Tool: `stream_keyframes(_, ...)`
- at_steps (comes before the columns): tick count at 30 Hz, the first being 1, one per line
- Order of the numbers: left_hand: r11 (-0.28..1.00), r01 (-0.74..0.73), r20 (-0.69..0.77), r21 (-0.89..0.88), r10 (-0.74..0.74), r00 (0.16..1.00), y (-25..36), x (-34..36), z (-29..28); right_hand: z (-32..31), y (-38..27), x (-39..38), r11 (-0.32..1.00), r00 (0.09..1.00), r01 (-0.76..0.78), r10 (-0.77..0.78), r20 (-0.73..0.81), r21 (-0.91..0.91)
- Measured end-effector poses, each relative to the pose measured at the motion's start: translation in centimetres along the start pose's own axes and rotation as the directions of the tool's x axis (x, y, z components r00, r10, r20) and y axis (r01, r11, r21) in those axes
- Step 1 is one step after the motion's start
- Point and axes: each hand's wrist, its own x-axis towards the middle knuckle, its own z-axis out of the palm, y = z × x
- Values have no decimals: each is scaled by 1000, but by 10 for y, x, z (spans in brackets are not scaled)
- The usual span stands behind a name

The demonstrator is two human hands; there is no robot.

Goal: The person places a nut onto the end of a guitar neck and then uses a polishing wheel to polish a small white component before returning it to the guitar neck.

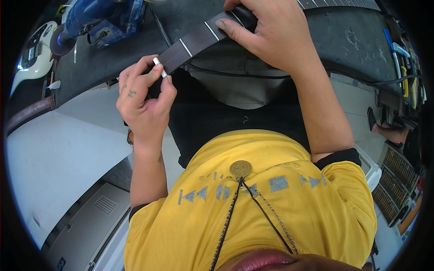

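A guitar neck [197, 41] with a dark fretboard and bright metal frets lies slantwise over the near edge of the bench. My left hand [145, 99] is closed at the neck's lower-left end. Between its thumb and fingers sits a small white guitar nut [159, 66], held crosswise against the end of the fretboard. Farther up the neck, my right hand [278, 36] grips it, the thumb lying across the fretboard beside a fret. The fingers of that hand are partly hidden, and the neck's underside is out of sight.
A blue bench grinder [90, 20] with a dark wheel stands on the black bench [352, 49] at upper left. Beyond it is a white electric guitar [43, 54]. Another fretboard [339, 3] lies at the top right. Several hand tools [402, 67] line the right end. A cable [235, 74] hangs along the front edge.
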Motion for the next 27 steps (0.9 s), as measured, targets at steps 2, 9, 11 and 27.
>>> stream_keyframes(2,1000,6,6,2,-6,1000,-1,1,1,-2,-3,2,1000,1000,-3,3,6,1)
stream_keyframes(9,1000,7,9,14,-7,1000,-1,0,1,1,1,0,1000,1000,1,-1,-6,1)
stream_keyframes(11,1000,10,7,3,-10,1000,-1,1,0,0,1,0,1000,1000,-2,2,-3,2)
stream_keyframes(27,995,-83,25,49,81,996,-7,-1,0,1,1,0,1000,1000,-17,17,-2,-16)
